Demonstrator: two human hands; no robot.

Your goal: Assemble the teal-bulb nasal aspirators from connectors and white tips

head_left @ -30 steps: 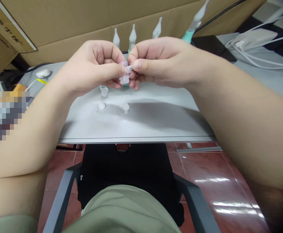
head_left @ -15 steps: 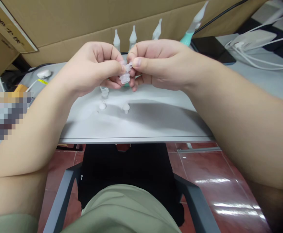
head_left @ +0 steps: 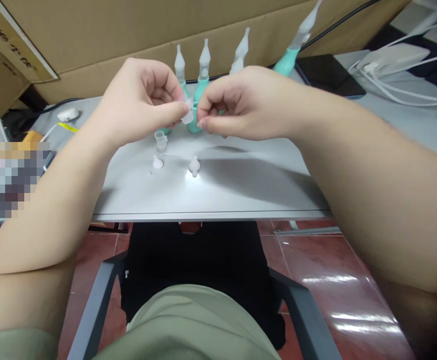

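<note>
My left hand (head_left: 147, 102) pinches a small translucent plastic connector (head_left: 187, 116) between thumb and index finger. Just to its right, the thumb and index fingertips of my right hand (head_left: 237, 105) are pressed together; whatever they may hold is too small to make out. Behind the hands a teal bulb (head_left: 195, 126) stands on the table. Another clear connector (head_left: 161, 141) sits below my left hand. Nearer the front edge lie a white cone-shaped tip (head_left: 157, 162) and a second white tip (head_left: 194, 165).
Several teal bulb aspirators with pale pointed nozzles, one of them a tilted aspirator (head_left: 288, 60), stand along the cardboard wall (head_left: 128, 30). A dark flat device (head_left: 329, 75) and white cables (head_left: 391, 92) are at the right. A white plug (head_left: 67, 115) lies at the left.
My right hand has come away from the connector and shifted slightly right, its fingers curling into a pinch. My left hand keeps hold of the connector, which has tilted.
</note>
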